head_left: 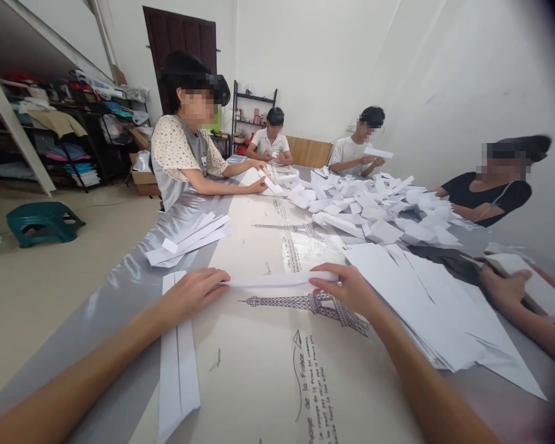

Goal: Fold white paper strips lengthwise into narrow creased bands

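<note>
A narrow folded strip of white paper (268, 281) stretches crosswise above the printed Eiffel Tower (282, 301) on the tablecloth. My left hand (202, 291) is closed on its left end, with the fingertips pressed together. At the opposite end, my right hand (340, 285) pinches the strip between thumb and fingers. Beneath my left wrist lies a longer folded white paper piece (179, 364) with a crease line along it. Farther up on the left, several folded paper strips (192, 240) rest in a loose pile.
Flat white sheets (425, 302) lie stacked on the right, below a big heap of folded paper (374, 203). Another person's hand (506, 283) holds a white stack at the right edge. Several co-workers sit or stand around the table. A green stool (44, 222) stands on the floor.
</note>
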Demonstrator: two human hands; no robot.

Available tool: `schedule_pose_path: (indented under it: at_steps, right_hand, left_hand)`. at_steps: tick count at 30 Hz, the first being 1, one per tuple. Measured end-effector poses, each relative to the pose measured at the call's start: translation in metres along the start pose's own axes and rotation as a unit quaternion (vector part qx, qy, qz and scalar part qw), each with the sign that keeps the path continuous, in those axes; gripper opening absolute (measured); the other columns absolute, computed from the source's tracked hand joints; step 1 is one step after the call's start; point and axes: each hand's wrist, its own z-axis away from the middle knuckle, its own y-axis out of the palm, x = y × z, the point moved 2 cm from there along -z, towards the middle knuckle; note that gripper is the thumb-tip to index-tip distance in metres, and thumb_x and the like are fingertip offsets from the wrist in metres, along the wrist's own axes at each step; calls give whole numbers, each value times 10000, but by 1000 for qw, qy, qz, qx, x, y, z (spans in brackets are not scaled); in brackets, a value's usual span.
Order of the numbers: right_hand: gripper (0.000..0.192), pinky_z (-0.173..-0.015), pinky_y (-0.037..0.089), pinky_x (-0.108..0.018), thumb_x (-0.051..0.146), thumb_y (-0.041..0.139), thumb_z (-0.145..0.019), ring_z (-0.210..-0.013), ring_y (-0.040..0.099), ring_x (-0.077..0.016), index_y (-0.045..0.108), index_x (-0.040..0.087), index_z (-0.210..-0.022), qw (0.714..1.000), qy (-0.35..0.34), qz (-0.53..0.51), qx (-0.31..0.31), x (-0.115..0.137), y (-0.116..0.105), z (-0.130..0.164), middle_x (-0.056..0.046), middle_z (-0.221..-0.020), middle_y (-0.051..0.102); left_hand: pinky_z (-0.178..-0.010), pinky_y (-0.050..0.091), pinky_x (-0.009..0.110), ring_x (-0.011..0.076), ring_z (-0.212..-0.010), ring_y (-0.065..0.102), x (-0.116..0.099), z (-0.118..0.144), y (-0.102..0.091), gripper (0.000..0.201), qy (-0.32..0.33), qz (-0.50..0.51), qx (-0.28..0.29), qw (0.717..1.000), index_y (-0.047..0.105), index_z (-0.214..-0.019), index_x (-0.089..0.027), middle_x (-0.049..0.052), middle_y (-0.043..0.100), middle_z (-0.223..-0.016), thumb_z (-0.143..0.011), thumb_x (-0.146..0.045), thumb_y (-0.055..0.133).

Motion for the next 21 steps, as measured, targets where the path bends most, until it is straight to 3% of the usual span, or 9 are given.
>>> schedule_pose_path:
  at_steps: [3, 6, 10, 13, 16, 18, 21]
  right_hand:
    - [434, -523, 511, -362, 513, 757, -848, -538, 683, -227, 711, 259, -1196, 994, 36, -63, -78, 5, -6, 2, -9, -651, 705]
    - [696, -538, 515, -371, 468, 781, -837, -511, 643, -213, 540, 260, -1456, 978, 46, -109, -171, 12, -11, 4, 23, -567, 644]
    - [804, -627, 532, -359, 457, 780, -836, -611, 650, -194, 443, 225, -1528, 946, 82, -212, -232, 11, -7, 0, 2, -658, 688]
    - [737, -709, 545, -345, 453, 792, -824, -836, 699, -219, 511, 217, -1464, 929, 102, -304, -185, 12, 11, -3, -72, -945, 753]
    - [602, -766, 560, -363, 452, 799, -817, -903, 708, -233, 612, 222, -1341, 922, 118, -354, -105, 23, 40, -4, -88, -1020, 756]
    - [460, -775, 562, -372, 449, 775, -840, -871, 700, -220, 678, 207, -1219, 926, 98, -365, -23, 35, 60, -2, -91, -1031, 755]
    - [338, -713, 550, -358, 445, 773, -840, -694, 662, -173, 695, 183, -1039, 932, 89, -353, 8, 47, 78, 2, -71, -919, 760]
  left_hand:
    - [-788, 450, 292, 208, -898, 650, -6, 0, -4, 304, -45, 60, 8, 997, 615, -1067, -242, 23, 696, -1038, -1058, -470, 414]
    - [-768, 443, 269, 184, -856, 631, -15, -4, -8, 274, -77, 161, 11, 984, 622, -1003, -235, 1, 698, -985, -1025, -476, 493]
    - [-713, 447, 252, 170, -808, 616, -33, -9, -8, 277, -127, 336, 10, 933, 623, -914, -202, 5, 686, -906, -953, -476, 617]
    - [-689, 453, 254, 177, -804, 638, -51, -10, 0, 292, -157, 459, 32, 874, 607, -917, -189, 17, 694, -884, -908, -470, 686]
    - [-705, 465, 262, 176, -809, 650, -69, -7, 9, 275, -166, 519, 59, 837, 605, -896, -185, 15, 695, -872, -883, -430, 729]
    - [-705, 470, 267, 180, -819, 661, -77, -6, 14, 268, -171, 533, 70, 825, 616, -910, -181, 27, 703, -902, -885, -421, 732]
    - [-703, 478, 267, 184, -828, 669, -85, -4, 17, 253, -161, 539, 85, 823, 623, -929, -178, 31, 703, -914, -897, -410, 719]
